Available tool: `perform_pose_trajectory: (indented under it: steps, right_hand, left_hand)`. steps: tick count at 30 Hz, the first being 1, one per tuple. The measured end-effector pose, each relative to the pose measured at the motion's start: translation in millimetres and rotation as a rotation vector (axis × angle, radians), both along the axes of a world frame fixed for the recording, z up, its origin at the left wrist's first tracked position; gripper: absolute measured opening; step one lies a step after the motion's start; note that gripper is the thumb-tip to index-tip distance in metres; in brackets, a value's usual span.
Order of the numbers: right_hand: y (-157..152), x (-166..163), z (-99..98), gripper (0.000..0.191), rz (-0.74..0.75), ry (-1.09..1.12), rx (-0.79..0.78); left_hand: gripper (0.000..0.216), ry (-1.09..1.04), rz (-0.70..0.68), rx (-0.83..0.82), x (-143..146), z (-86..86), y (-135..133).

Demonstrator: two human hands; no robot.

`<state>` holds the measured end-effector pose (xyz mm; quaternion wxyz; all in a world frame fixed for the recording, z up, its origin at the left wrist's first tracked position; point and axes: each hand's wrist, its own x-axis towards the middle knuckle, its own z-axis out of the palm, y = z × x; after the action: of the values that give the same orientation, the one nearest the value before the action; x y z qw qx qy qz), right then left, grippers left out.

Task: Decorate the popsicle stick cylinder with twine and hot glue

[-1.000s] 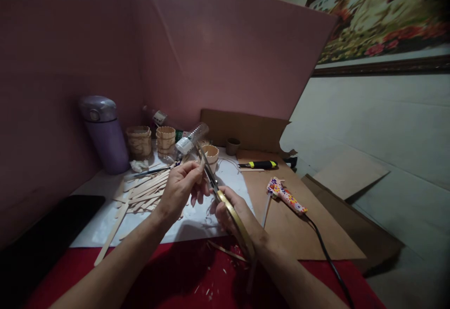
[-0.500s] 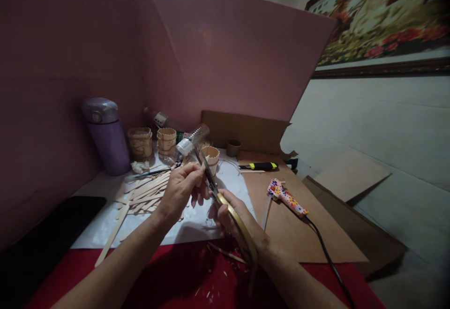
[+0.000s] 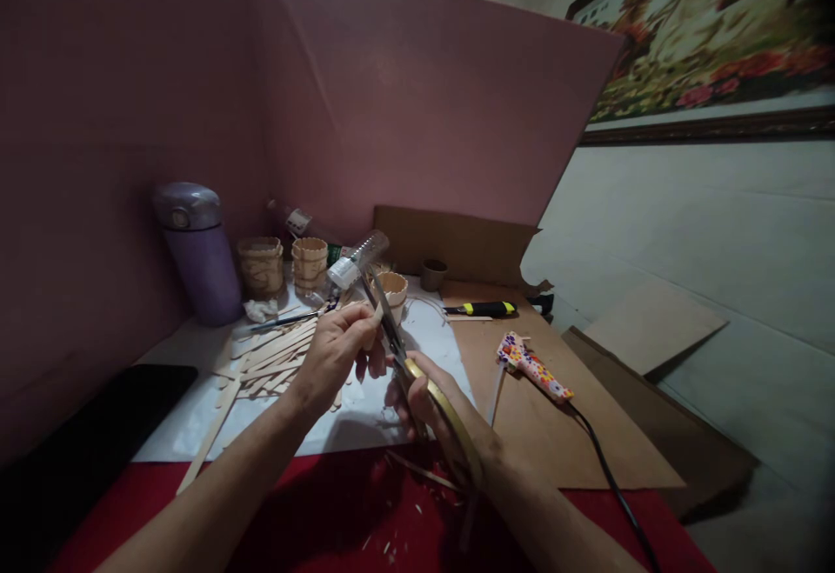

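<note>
Between thumb and fingers, my left hand (image 3: 344, 343) pinches a short piece of wooden craft stick (image 3: 379, 313). My right hand (image 3: 427, 395) is wrapped round the gold handles of a pair of scissors (image 3: 393, 329), whose blades point up and away beside that piece. The blades look slightly apart; whether they touch the wood is hard to tell. Left of my hands lies a heap of craft sticks (image 3: 277, 364) on a white sheet (image 3: 176, 421). Just behind the blades stands a small wooden cup (image 3: 393, 288), partly hidden.
Two wooden cups (image 3: 309, 264), a purple flask (image 3: 202, 260) and plastic bottles (image 3: 358, 258) stand or lie at the back. On the cardboard (image 3: 574, 443) rest a flowered glue gun (image 3: 535, 369) with its cord and a yellow-black cutter (image 3: 486, 309). Scraps litter the red cloth (image 3: 339, 512).
The scissor blades have opened a little more, and the handles in my right hand have spread slightly. My left hand keeps nearly the same place with the wood piece.
</note>
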<state>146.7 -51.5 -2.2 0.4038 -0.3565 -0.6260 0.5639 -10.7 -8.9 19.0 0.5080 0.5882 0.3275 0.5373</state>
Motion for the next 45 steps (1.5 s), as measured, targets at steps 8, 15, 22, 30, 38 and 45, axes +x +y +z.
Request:
perform_pose_trajectory:
  steps: [8, 15, 22, 30, 38, 45]
  right_hand:
    - [-2, -2, -4.3, 0.078, -0.048, 0.025, 0.021]
    - [2, -4, -10.5, 0.074, -0.089, 0.057, 0.004]
    - [-2, -7, -4.8, 0.065, -0.122, 0.034, -0.057]
    - [-2, -7, -2.7, 0.05, -0.107, -0.016, -0.019]
    - [-5, -7, 1.8, 0.056, -0.121, -0.06, 0.058]
    - [-7, -8, -0.6, 0.071, -0.147, -0.068, 0.088]
  left_hand:
    - [0.028, 0.075, -0.061, -0.004, -5, 2.8, 2]
    - [0.025, 0.055, -0.064, -0.027, -6, 0.6, 5]
    - [0.031, 0.052, -0.054, -0.013, -3, -0.7, 5]
    - [0.033, 0.031, -0.017, -0.021, -5, -0.5, 6]
    - [0.038, 0.025, -0.023, -0.048, -1, 2.1, 3]
    - [0.031, -0.029, -0.101, -0.075, -4, -0.7, 7]
